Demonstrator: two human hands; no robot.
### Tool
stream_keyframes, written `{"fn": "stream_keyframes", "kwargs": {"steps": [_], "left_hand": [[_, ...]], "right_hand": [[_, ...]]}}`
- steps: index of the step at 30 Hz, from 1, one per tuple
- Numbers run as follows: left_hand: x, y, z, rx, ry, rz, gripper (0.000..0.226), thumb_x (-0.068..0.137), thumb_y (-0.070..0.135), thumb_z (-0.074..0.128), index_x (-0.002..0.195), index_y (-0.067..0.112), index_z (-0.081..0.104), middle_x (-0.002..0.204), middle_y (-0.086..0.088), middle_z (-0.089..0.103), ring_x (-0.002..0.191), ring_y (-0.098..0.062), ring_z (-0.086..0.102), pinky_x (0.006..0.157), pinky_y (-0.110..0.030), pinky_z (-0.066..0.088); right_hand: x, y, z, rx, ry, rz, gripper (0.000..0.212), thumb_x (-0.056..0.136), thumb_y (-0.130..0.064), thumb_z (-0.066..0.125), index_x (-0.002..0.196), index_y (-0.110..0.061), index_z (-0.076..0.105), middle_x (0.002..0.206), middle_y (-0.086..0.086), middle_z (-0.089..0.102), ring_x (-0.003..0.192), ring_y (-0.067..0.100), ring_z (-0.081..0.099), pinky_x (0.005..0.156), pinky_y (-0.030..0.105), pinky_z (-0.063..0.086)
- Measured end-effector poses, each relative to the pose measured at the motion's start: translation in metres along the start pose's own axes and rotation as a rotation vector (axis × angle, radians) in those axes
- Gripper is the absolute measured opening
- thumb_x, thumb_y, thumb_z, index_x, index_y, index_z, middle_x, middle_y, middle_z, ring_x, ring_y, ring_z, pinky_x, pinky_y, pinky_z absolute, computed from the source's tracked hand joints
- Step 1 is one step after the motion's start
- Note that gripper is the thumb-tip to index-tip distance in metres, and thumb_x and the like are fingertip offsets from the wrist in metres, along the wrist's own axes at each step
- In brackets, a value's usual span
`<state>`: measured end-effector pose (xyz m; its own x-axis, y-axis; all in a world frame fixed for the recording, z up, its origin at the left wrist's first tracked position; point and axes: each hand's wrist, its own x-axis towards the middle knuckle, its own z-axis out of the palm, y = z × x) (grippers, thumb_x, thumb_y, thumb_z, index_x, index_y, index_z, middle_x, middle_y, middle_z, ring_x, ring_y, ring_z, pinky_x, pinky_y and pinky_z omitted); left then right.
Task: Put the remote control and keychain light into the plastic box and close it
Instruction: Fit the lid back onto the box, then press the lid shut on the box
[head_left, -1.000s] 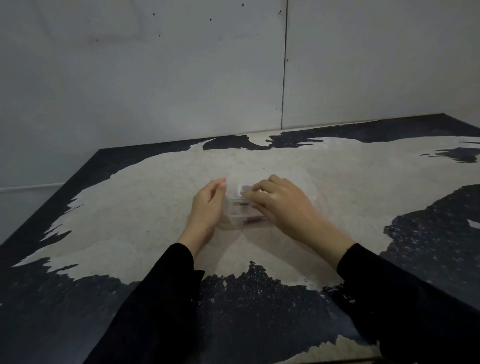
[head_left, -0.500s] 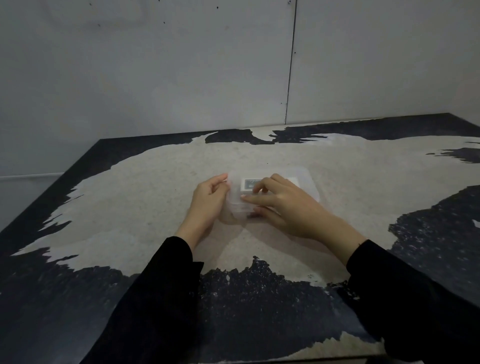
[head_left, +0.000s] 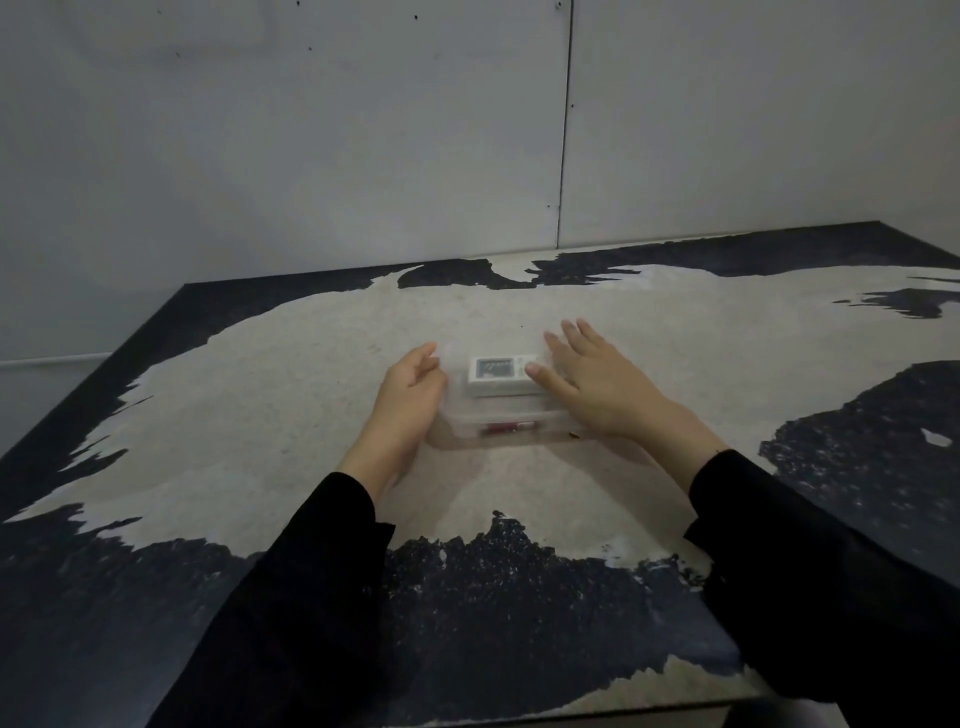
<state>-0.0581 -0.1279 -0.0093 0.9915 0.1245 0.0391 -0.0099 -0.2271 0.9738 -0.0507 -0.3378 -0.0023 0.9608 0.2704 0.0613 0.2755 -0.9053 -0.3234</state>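
A clear plastic box sits at the middle of the table with its lid on. Through the lid shows a white remote control with a small grey screen. Low against the near wall lies a small red item, probably the keychain light. My left hand cups the box's left end, fingers curled against it. My right hand lies flat with spread fingers over the box's right side, thumb tip touching the lid beside the remote.
The table is worn, pale in the middle and black toward its edges. Grey wall panels stand behind it. The table's left edge drops off at the far left; the near edge runs along the bottom.
My right hand has slid from over the lid's middle to the right side and spread flat, uncovering the remote. The left hand stays at the left end.
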Motion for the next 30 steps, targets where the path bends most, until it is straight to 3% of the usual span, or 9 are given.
{"fn": "stream_keyframes", "kwargs": {"steps": [3,5,7,13,18,21,26,30], "left_hand": [[0.001,0.013,0.008,0.381,0.064,0.211,0.049,0.094,0.019,0.043,0.143,0.013,0.035,0.152,-0.006,0.035,0.141,-0.019,0.031,0.11,-0.023,0.019],[0.003,0.016,0.017,0.678,-0.052,0.367,0.055,0.096,0.033,0.037,0.146,0.013,0.026,0.157,-0.006,0.023,0.147,-0.018,0.015,0.119,-0.033,0.008],[0.006,0.012,0.021,0.867,-0.18,0.366,0.059,0.097,0.041,0.03,0.148,0.014,0.018,0.16,-0.004,0.014,0.148,-0.016,0.005,0.12,-0.039,0.001],[0.01,0.007,0.022,0.877,-0.233,0.354,0.059,0.096,0.036,0.034,0.147,0.009,0.021,0.159,-0.009,0.017,0.148,-0.02,0.009,0.121,-0.038,0.008],[0.012,0.006,0.02,0.788,-0.211,0.362,0.054,0.095,0.029,0.04,0.144,0.007,0.03,0.154,-0.009,0.029,0.144,-0.021,0.02,0.118,-0.034,0.014],[0.009,0.003,0.02,0.787,-0.19,0.405,0.057,0.093,0.034,0.035,0.143,0.005,0.033,0.152,-0.011,0.032,0.142,-0.021,0.023,0.119,-0.035,0.017],[0.002,0.005,0.023,0.948,-0.208,0.464,0.054,0.097,0.038,0.025,0.146,0.015,0.027,0.158,-0.009,0.021,0.148,-0.023,0.009,0.119,-0.041,-0.001],[0.008,0.009,0.021,0.983,-0.315,0.501,0.061,0.088,0.038,0.019,0.146,0.023,0.026,0.159,-0.004,0.019,0.148,-0.018,0.01,0.119,-0.037,0.003]], "right_hand": [[0.0,-0.002,0.001,-0.035,0.002,-0.004,0.075,0.09,-0.061,0.018,0.148,-0.015,0.009,0.159,0.009,0.001,0.147,0.02,-0.005,0.121,0.04,0.005],[0.0,-0.003,0.0,-0.017,0.007,0.001,0.074,0.091,-0.06,0.022,0.148,-0.015,0.01,0.159,0.01,0.004,0.147,0.02,-0.003,0.121,0.038,0.005],[0.001,-0.003,0.0,0.009,0.027,-0.007,0.071,0.092,-0.056,0.027,0.147,-0.012,0.016,0.158,0.013,0.013,0.146,0.023,0.004,0.12,0.039,0.009],[0.01,-0.001,-0.006,-0.045,-0.019,-0.013,0.071,0.088,-0.059,0.031,0.146,-0.021,0.018,0.147,0.014,0.026,0.137,0.03,0.015,0.113,0.046,0.024],[0.019,-0.008,-0.011,-0.185,-0.115,0.033,0.074,0.085,-0.068,0.023,0.147,-0.031,0.009,0.149,0.016,0.021,0.133,0.038,0.021,0.11,0.048,0.024],[0.02,-0.014,-0.003,-0.231,-0.036,0.035,0.075,0.085,-0.066,0.022,0.147,-0.024,0.013,0.15,0.02,0.023,0.136,0.041,0.02,0.113,0.048,0.021],[0.015,-0.009,0.003,-0.104,0.011,0.022,0.068,0.085,-0.067,0.022,0.146,-0.035,0.017,0.156,0.012,0.021,0.145,0.034,0.007,0.118,0.046,0.011],[0.019,-0.007,-0.003,0.16,0.113,0.017,0.048,0.092,-0.041,0.038,0.137,-0.025,0.044,0.145,0.012,0.044,0.137,0.027,0.033,0.114,0.037,0.023]]}}
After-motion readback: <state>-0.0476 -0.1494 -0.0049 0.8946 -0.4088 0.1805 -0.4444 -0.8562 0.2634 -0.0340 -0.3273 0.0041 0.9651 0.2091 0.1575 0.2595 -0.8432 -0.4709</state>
